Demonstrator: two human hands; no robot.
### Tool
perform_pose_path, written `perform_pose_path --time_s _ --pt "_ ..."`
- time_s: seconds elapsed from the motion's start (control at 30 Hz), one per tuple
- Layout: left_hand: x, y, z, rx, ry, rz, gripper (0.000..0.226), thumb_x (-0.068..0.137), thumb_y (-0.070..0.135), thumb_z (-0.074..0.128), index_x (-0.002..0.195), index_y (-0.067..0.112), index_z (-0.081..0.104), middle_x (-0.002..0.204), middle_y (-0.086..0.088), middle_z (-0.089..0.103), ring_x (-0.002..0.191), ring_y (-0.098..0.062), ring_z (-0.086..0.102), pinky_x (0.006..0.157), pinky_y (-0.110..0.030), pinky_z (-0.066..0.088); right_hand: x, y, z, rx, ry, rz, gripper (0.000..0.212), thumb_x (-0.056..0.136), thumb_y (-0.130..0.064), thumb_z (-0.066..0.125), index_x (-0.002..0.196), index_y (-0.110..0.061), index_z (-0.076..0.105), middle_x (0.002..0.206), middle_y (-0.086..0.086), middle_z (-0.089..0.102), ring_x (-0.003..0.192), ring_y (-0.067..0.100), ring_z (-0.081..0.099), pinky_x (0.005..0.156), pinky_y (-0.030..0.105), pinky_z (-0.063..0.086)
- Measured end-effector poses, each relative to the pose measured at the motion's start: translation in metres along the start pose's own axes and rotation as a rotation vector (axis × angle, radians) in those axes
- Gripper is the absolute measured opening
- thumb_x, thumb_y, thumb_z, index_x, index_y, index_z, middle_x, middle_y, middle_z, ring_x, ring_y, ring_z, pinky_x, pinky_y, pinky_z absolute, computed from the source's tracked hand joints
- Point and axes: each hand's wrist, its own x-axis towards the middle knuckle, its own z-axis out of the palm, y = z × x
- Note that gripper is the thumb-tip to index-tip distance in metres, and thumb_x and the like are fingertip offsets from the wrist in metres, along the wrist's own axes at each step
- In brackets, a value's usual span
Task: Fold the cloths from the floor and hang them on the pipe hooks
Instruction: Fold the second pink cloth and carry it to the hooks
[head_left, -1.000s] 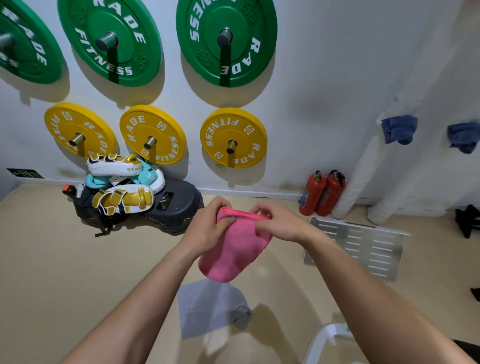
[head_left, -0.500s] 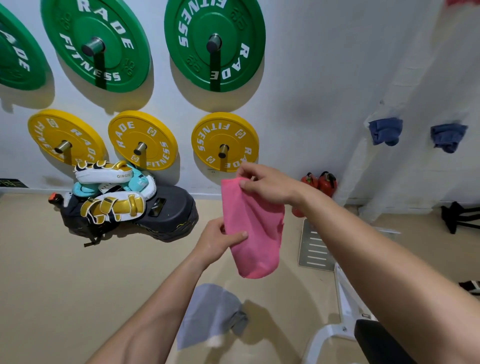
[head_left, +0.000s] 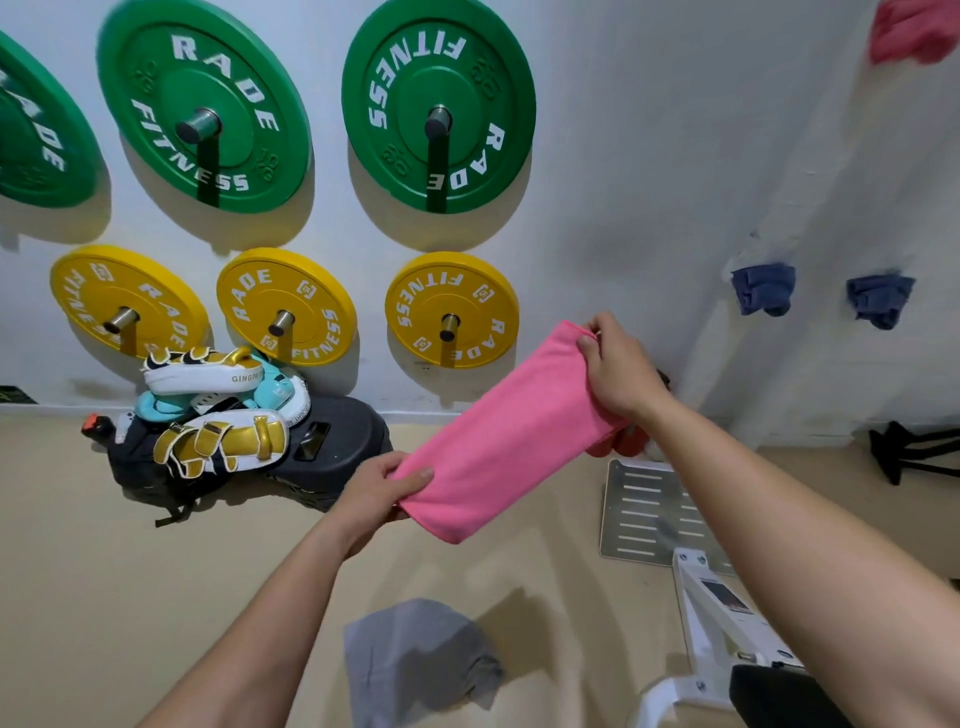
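Fingers (head_left: 415, 475) of left hand (head_left: 376, 493) and right hand (head_left: 621, 376) pinch opposite ends of pink cloth (head_left: 509, 436)

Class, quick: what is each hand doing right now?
Left hand: grips the lower end of the pink cloth.
Right hand: pinches its upper end.

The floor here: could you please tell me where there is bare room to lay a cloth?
Bare floor lies left of the grey cloth, in front of the pad pile. Crowded on the right: the slotted metal plate and white bench frame.
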Motion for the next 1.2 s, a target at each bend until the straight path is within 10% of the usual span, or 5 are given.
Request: perform_pose_path --time_s 0.33,0.83,0.97,1.1,1.2 --pt "0.012 -0.003 -0.020 -0.172 0.167 -0.031 0.019 0.092 0.010 0.068 0.105 -0.004 0.067 0.093 -0.016 0.067 0.081 -0.021 0.066 0.072 -0.032 0.061 -0.008 0.010 0.013 -0.009 0.007 0.087 0.032 0.088 -0.046 0.061 0.076 -0.019 0.050 0.072 -0.003 0.055 0.075 0.027 0.054 0.064 0.035 0.035" --pt "0.023 -0.012 -0.012 -0.397 0.236 -0.091 0.009 0.099 0.007 0.057 0.101 0.000 0.062 0.093 -0.012 0.069 0.076 -0.016 0.070 0.072 -0.030 0.058 0.010 -0.015 0.022 0.129 0.165 0.028 0.017 0.095 -0.023 0.054 0.111 -0.021 0.060 0.109 0.005 0.068 0.101 0.028 0.062 0.084 0.039 0.049" --pt "0.031 -0.024 -0.010 0.098 0.326 -0.109 0.017 0.083 0.014 0.078 0.091 0.010 0.064 0.094 -0.007 0.069 0.088 -0.023 0.066 0.076 -0.030 0.049 0.011 -0.050 0.023 0.216 -0.094 -0.215 0.018 0.089 -0.020 0.058 0.088 -0.036 0.067 0.086 -0.017 0.068 0.087 0.009 0.061 0.078 0.030 0.043" --pt "0.033 0.019 0.020 0.141 0.133 0.223 0.066 0.071 0.025 0.089 0.127 0.023 0.054 0.124 0.011 0.061 0.118 -0.003 0.055 0.095 -0.022 0.044 0.002 -0.090 0.036 0.163 -0.372 -0.385 0.019 0.091 -0.015 0.061 0.106 -0.021 0.072 0.104 -0.006 0.071 0.098 0.007 0.062 0.089 0.025 0.045" --pt "0.035 0.047 0.036 0.165 0.003 0.284 0.058 0.067 0.031 0.086 0.119 0.026 0.062 0.112 0.006 0.072 0.103 -0.007 0.067 0.085 -0.029 0.057 0.004 -0.107 0.039 0.182 -0.410 -0.427 0.018 0.090 -0.014 0.063 0.105 -0.019 0.072 0.101 -0.004 0.072 0.096 0.009 0.063 0.085 0.024 0.046"
